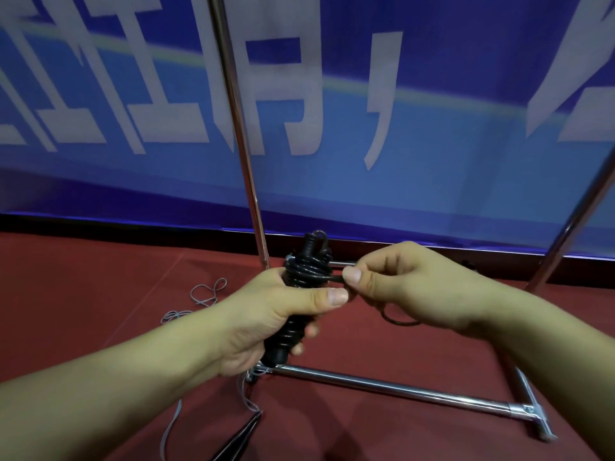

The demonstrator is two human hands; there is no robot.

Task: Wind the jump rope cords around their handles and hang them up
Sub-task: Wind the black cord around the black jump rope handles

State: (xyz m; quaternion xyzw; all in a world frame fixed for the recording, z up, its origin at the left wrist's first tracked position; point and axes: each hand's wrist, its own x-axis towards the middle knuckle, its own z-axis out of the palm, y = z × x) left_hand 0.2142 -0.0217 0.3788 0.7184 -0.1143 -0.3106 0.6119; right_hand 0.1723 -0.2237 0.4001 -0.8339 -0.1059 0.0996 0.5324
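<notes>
Head view: the left hand [266, 322] is wrapped tight around the black jump rope handles [299, 294], held upright over the red floor [83, 294], cord [307, 271] coiled around the top. The right hand [409, 287] pinches the cord's loose end just beside the bundle, thumb on forefinger. Behind stands a chrome rack [392, 387] and a blue banner [432, 161]. A grey rope [208, 292] lies loose at left.
</notes>
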